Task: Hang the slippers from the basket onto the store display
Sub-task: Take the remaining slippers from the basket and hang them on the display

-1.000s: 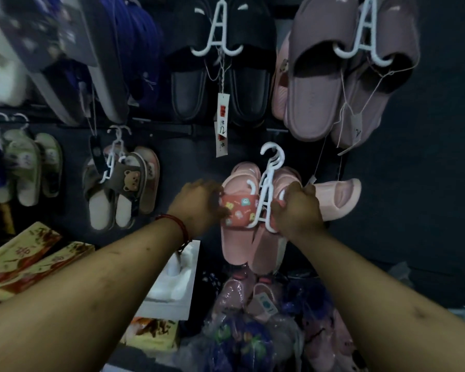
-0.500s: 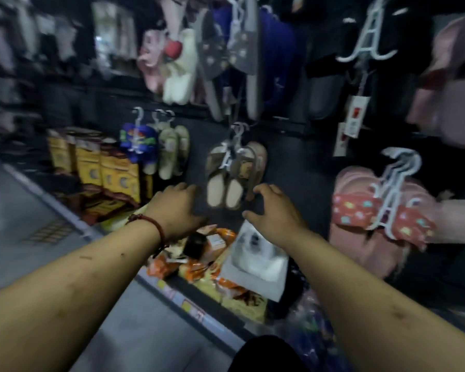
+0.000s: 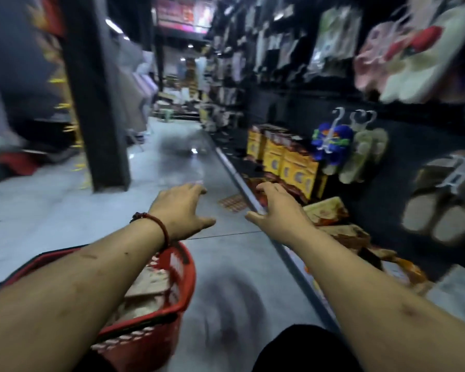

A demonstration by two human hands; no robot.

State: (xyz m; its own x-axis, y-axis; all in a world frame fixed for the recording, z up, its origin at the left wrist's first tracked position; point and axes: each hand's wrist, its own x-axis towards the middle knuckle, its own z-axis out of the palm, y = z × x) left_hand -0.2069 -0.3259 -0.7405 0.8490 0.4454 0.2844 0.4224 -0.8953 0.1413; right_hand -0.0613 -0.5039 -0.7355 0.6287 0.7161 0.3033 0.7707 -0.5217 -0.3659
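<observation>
1. Head view, hands: I saw both hands empty in mid-frame. The left hand (image 3: 181,208), a red bracelet (image 3: 156,224) at its wrist, and the right hand (image 3: 277,213) hung over the floor with fingers loosely spread, gripping nothing.
2. Task's thing: the red basket (image 3: 184,264) sat at lower left, partly under the left forearm. Its pale contents (image 3: 148,283) were too blurred for me to call slippers with certainty. I judged the free hands were headed there for another pair.
3. Display, right side: blue slippers (image 3: 330,142), a pale pair (image 3: 365,157) just beside them and a beige pair (image 3: 440,210) at the right edge hung from white hangers (image 3: 338,116), presumably so each pair stays together and faces the aisle.
4. Writing: the yellow boxes (image 3: 287,159) on the low shelf and the sign (image 3: 183,12) at top centre carried print, but I could read none of it.
</observation>
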